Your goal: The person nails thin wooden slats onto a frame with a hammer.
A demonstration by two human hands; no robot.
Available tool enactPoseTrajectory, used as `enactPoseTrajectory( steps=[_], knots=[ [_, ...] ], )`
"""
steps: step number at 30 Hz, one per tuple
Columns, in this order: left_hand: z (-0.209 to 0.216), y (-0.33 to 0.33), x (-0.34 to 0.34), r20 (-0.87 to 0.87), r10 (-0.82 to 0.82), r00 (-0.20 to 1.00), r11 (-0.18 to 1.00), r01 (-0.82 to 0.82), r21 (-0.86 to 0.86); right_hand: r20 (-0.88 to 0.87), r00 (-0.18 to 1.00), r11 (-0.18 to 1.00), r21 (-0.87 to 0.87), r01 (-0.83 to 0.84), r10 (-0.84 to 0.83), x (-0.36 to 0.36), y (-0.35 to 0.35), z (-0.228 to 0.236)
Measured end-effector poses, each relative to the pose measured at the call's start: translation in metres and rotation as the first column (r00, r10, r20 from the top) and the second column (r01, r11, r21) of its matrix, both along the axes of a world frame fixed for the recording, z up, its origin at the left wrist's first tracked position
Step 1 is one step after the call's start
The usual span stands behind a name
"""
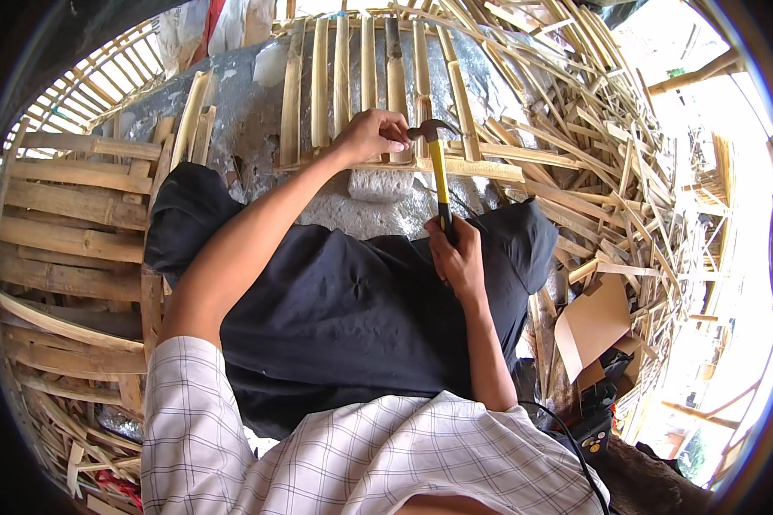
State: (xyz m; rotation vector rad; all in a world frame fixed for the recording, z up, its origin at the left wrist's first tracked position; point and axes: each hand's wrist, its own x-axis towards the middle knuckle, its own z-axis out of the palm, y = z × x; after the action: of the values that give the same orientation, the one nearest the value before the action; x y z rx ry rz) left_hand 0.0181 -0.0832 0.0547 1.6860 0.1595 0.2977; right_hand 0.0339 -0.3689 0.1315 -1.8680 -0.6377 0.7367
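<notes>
Head view, hammer (439,169), in right hand (458,257)

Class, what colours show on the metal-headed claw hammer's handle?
Yellow and black on the hammer's handle; head view shows best.

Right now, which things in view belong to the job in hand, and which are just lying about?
In the job:
hammer, in the right grip
bamboo slat frame, left grip at its near end
grey block, at the frame's near edge, apparently a support

Lying about, it seems:
heap of bamboo strips, right
brown cardboard, lower right
slatted bamboo panel, left, untouched
</notes>
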Motion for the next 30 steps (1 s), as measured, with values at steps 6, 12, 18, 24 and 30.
enactPoseTrajectory(
  steps=[6, 12, 18, 24, 30],
  knots=[
    [0.0, 0.003, -0.001, -0.017, -0.034, 0.999, 0.998, 0.034, 0.049, -0.039, 0.999, 1.0, 0.006, 0.021, -0.021, 0.001, 0.001, 0.001],
    [0.005, 0.002, -0.004, -0.005, -0.024, 1.0, 0.984, 0.024, 0.179, -0.07, 0.997, 0.999, 0.008, 0.04, -0.039, 0.003, -0.001, 0.003],
    [0.006, 0.004, -0.004, 0.008, -0.015, 1.0, 0.986, 0.013, 0.164, -0.09, 0.996, 0.999, 0.039, 0.025, -0.021, 0.006, -0.002, -0.002],
    [0.01, 0.003, -0.006, 0.013, -0.054, 0.998, 0.991, 0.052, 0.12, -0.126, 0.992, 0.999, 0.021, 0.031, -0.028, 0.008, -0.002, 0.004],
    [0.011, 0.001, -0.008, 0.009, -0.044, 0.999, 0.989, 0.043, 0.14, -0.143, 0.99, 0.999, 0.034, 0.024, -0.019, 0.01, -0.004, 0.003]
  ],
)
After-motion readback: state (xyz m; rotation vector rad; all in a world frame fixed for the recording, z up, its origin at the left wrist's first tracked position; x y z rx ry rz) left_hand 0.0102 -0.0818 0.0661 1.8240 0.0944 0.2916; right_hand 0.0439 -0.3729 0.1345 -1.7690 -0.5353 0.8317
